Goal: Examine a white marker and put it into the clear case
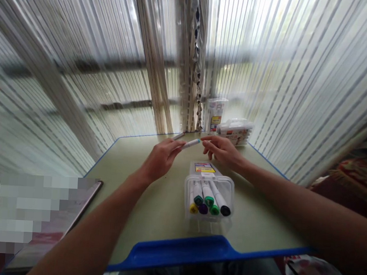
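My left hand (162, 157) grips a white marker (191, 144) with a light blue tip that points right. My right hand (221, 149) is just to the right of that tip, fingers bent toward it and touching or almost touching it. A second white marker (178, 136) lies on the table behind my left hand. Below both hands stands a clear plastic marker case (209, 193), open toward me, holding several markers with yellow, purple, green and black caps.
The small pale green table (155, 210) has a blue edge and a blue front lip (177, 250). Two more marker boxes (235, 131) stand at the far edge by the vertical blinds (113, 68). A flat tablet-like object (84, 202) lies at the left.
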`<state>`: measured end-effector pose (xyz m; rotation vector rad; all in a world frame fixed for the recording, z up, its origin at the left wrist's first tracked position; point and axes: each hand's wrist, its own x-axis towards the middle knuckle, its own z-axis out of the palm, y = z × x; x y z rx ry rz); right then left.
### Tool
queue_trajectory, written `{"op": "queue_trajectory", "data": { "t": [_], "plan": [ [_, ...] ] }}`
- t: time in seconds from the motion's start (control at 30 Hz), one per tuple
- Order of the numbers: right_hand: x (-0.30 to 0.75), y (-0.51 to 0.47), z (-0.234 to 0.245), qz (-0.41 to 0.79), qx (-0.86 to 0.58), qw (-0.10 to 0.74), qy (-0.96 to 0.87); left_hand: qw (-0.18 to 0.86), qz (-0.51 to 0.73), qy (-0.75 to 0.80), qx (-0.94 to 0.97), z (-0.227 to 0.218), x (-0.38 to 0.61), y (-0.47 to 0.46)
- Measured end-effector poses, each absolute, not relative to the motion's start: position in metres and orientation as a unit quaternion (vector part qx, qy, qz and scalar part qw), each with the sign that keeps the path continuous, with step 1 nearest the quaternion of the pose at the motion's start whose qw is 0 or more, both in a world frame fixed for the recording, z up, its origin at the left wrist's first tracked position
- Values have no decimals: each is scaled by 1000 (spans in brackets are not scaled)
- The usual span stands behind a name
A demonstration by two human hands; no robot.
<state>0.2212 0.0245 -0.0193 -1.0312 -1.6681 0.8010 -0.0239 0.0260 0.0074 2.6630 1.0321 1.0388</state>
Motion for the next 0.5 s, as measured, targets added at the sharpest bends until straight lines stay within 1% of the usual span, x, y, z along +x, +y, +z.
{"op": "queue_trajectory", "data": {
  "t": [0.1,0.2,0.37,0.5],
  "plan": [
    [212,17,-12,369,-400,521,-658,56,339,303,889,5,-16,23],
    [207,11,-8,377,-396,534,-645,68,346,282,892,5,-12,21],
    [215,11,-9,401,-396,539,-626,76,362,331,868,3,-22,24],
    [227,15,-12,419,-387,557,-604,101,385,366,841,1,-31,30]
  ]
}}
